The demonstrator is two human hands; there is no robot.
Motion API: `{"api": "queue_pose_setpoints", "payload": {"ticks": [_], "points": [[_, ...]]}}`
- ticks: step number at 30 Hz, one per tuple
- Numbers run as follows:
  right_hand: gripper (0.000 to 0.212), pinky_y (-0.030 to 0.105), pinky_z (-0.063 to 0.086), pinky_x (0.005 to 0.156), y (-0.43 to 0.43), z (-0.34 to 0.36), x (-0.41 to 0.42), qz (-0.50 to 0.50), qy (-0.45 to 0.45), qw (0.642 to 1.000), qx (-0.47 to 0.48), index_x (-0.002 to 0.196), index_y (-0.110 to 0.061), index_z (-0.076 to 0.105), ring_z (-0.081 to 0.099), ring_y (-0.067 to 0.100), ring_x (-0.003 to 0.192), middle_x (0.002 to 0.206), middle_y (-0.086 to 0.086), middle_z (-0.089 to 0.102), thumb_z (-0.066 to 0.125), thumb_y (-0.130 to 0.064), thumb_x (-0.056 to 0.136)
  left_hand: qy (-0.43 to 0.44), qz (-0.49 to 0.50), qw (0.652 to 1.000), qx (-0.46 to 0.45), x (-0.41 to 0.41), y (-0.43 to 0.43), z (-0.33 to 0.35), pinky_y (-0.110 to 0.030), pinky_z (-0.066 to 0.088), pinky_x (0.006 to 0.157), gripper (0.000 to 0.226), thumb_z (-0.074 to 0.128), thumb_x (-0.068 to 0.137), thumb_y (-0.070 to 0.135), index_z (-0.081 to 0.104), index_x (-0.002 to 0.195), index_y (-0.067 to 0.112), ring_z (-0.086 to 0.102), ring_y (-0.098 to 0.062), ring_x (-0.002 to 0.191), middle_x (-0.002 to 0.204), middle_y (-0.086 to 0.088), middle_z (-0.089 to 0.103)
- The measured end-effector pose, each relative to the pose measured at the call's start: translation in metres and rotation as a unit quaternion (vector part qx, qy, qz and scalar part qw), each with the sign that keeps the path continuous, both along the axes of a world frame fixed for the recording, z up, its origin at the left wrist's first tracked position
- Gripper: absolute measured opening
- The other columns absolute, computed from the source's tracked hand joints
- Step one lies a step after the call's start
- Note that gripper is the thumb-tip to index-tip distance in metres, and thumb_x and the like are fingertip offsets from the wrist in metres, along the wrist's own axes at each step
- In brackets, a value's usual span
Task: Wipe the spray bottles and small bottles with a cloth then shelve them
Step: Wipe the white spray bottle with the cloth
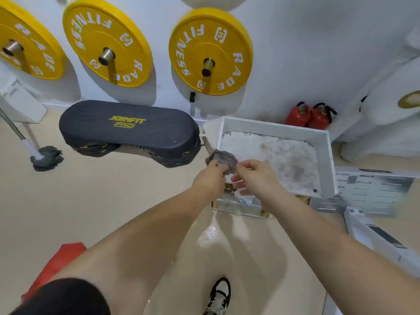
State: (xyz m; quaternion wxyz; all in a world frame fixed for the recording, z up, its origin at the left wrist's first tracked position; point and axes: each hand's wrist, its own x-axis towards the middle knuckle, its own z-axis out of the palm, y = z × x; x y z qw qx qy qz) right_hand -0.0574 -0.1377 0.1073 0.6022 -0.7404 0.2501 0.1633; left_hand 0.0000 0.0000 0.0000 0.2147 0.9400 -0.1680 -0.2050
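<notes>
My left hand [210, 180] grips a grey cloth [221, 159] bunched above its fingers, at the near left corner of a white box [327, 160]. My right hand [254, 176] meets it from the right, thumb and fingers pinching something small and pale that I cannot make out; it may be a small bottle. Under both hands a low white shelf [236, 208] holds blurred items, one with a blue mark. No spray bottle shows clearly.
A dark JOINFIT step pad [127, 130] lies on the floor to the left, a mop head [46, 158] beyond it. Yellow weight plates [210, 51] hang on the wall. Two red extinguishers [309, 115] stand behind the box. White perforated panels [368, 192] lie right. My shoe [219, 296] is below.
</notes>
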Motion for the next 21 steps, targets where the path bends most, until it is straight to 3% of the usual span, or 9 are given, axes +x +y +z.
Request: {"api": "queue_pose_setpoints", "payload": {"ticks": [2,5,10,12,15,18,21], "points": [[0.015,0.022,0.053,0.055,-0.01,-0.009,0.003,0.011,-0.003,1.0,-0.007,0.096,-0.017,0.066,0.066,0.02,0.072,0.088,0.012,0.073,0.053,-0.018,0.103,-0.027,0.009,0.998,0.052,0.009,-0.009,-0.002,-0.046,0.055,0.082,0.037,0.056,0.097,0.013,0.054,0.134,0.02,0.064,-0.037,0.107,0.144,-0.01,0.036],[0.017,0.033,0.05,0.07,-0.017,-0.025,0.0,0.045,0.009,0.999,-0.003,0.094,-0.021,0.065,0.064,0.019,0.075,0.085,0.009,0.071,0.051,-0.02,0.104,-0.077,-0.011,0.987,0.138,0.019,-0.01,0.0,-0.044,0.048,0.072,0.035,0.057,0.094,0.006,0.054,0.129,0.012,0.057,-0.036,0.105,0.135,-0.014,0.037],[0.016,0.035,0.051,0.071,-0.022,-0.036,-0.006,0.008,0.046,0.998,0.032,0.101,-0.017,0.066,0.064,0.021,0.075,0.088,0.008,0.071,0.052,-0.024,0.106,-0.126,-0.053,0.982,0.129,0.021,-0.002,0.009,-0.038,0.039,0.067,0.02,0.063,0.094,0.012,0.066,0.114,0.007,0.058,-0.035,0.11,0.122,-0.013,0.054],[0.015,0.037,0.053,0.071,-0.02,-0.034,-0.011,-0.015,0.051,0.997,0.055,0.104,-0.017,0.067,0.063,0.021,0.077,0.093,0.01,0.071,0.053,-0.024,0.106,-0.147,0.002,0.987,0.068,0.011,0.003,0.018,-0.04,0.045,0.075,0.016,0.057,0.1,0.018,0.067,0.11,0.01,0.056,-0.033,0.108,0.115,-0.011,0.057],[0.015,0.037,0.055,0.073,-0.009,-0.028,-0.019,-0.042,0.064,0.992,0.103,0.103,-0.019,0.068,0.063,0.022,0.084,0.099,0.009,0.067,0.057,-0.03,0.105,-0.104,0.133,0.977,-0.13,-0.02,0.018,0.043,-0.04,0.048,0.083,0.013,0.053,0.104,0.018,0.063,0.097,0.012,0.056,-0.025,0.094,0.1,-0.006,0.06],[0.031,0.036,0.059,0.071,0.016,-0.018,-0.031,-0.059,0.092,0.981,0.16,0.11,-0.017,0.073,0.071,0.019,0.086,0.098,0.004,0.074,0.062,-0.044,0.101,0.02,0.215,0.929,-0.299,-0.068,0.039,0.065,-0.028,0.046,0.07,0.01,0.051,0.107,0.017,0.058,0.1,0.013,0.057,-0.013,0.073,0.083,-0.002,0.064],[0.032,0.03,0.057,0.063,0.055,-0.011,-0.053,-0.053,0.076,0.973,0.212,0.115,-0.017,0.071,0.072,0.015,0.073,0.091,0.002,0.077,0.061,-0.045,0.102,0.112,0.266,0.869,-0.401,-0.106,0.064,0.077,-0.029,0.049,0.073,0.005,0.055,0.107,0.016,0.06,0.105,0.015,0.06,-0.014,0.076,0.089,-0.012,0.068]]}}
